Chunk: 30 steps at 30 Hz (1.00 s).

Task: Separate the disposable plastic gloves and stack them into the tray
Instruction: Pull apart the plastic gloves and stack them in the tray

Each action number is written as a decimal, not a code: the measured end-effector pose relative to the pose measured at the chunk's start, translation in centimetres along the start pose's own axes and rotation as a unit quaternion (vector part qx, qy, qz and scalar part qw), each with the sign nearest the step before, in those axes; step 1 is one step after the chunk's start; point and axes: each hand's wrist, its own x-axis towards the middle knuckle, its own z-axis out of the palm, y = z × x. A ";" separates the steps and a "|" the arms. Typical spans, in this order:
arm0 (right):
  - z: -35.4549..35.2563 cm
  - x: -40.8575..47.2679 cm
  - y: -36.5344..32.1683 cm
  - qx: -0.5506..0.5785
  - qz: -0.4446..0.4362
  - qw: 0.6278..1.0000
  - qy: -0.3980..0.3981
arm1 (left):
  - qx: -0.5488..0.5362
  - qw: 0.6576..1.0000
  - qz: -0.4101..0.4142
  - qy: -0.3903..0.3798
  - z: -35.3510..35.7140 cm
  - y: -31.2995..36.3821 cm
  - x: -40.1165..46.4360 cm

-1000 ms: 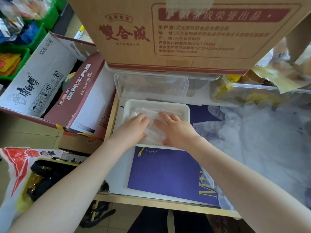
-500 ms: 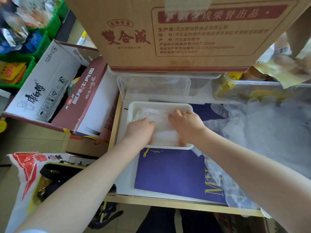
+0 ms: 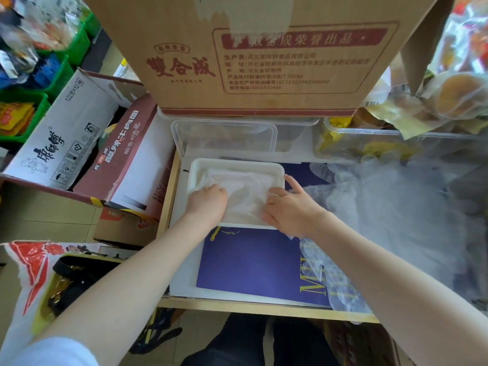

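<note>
From the head view, both hands are down in the white tray (image 3: 196,172): the left hand (image 3: 208,202) curls closed onto the gloves (image 3: 239,191) stacked inside, likely to pin them flat, while the right hand (image 3: 289,207) presses its edge, forefinger out. The loose pile of gloves (image 3: 390,207) waits just right on the bench (image 3: 264,307), and the big cardboard box (image 3: 264,54) looms close behind the tray.

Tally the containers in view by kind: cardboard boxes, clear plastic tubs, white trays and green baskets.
Cardboard boxes: 3 (brown box, white box, red box)
Clear plastic tubs: 2 (empty tub, tub of food)
White trays: 1 (tray, gloves inside)
Green baskets: at least 2, cut off at the frame edge
Total: 8
</note>
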 end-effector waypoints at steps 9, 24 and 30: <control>-0.2 -5.4 0.2 0.102 0.074 0.992 0.027 | -0.054 0.994 0.032 0.086 -3.0 1.9 -2.7; 3.4 -19.3 6.7 0.165 0.481 0.859 -0.065 | -0.270 0.938 0.179 0.126 -4.1 15.9 -5.6; 2.0 -20.6 7.0 0.290 0.403 0.857 0.138 | -0.437 0.892 0.117 0.013 -5.0 21.5 -4.6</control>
